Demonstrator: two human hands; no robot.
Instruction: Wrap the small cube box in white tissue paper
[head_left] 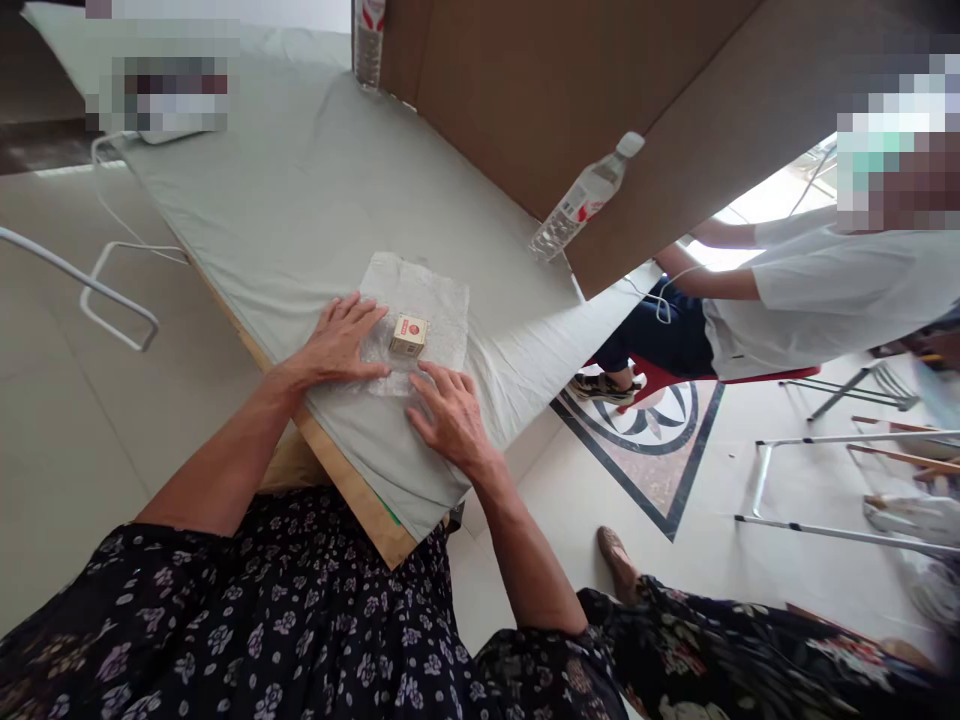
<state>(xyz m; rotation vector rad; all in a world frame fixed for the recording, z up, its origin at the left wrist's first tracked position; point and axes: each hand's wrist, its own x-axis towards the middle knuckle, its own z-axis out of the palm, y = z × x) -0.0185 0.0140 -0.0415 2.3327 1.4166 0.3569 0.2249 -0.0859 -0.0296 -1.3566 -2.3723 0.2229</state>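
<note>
Pale floor tiles (pixel 75 420) with a dark inlaid pattern surround a long surface (pixel 300 190) draped in grey-green cloth, its wooden edge showing near the body. A big cardboard panel (pixel 540 100) stands along the far side, and from my remote seat I judge it serves as a divider, since a seated person (pixel 810 290) in a white top is at work beyond it. One water bottle (pixel 581 200) leans tilted against the cardboard; a second bottle (pixel 369 40) stands upright at the far end.

Close to the near corner lies a bubble sheet (pixel 439 295), spread flat. The left hand (pixel 341 340) rests palm down on the sheet's left margin, fingers spread. The right hand (pixel 450 415) lies flat at the near edge. Neither grip closes on anything – both are fully open, and I judge that they press down to keep the sheet from sliding or curling.

A small box (pixel 409 335) with a red mark on its top sits on the sheet between the two hands, just beside the left fingertips and just beyond the right ones – near both, though I cannot tell whether either touches it.
</note>
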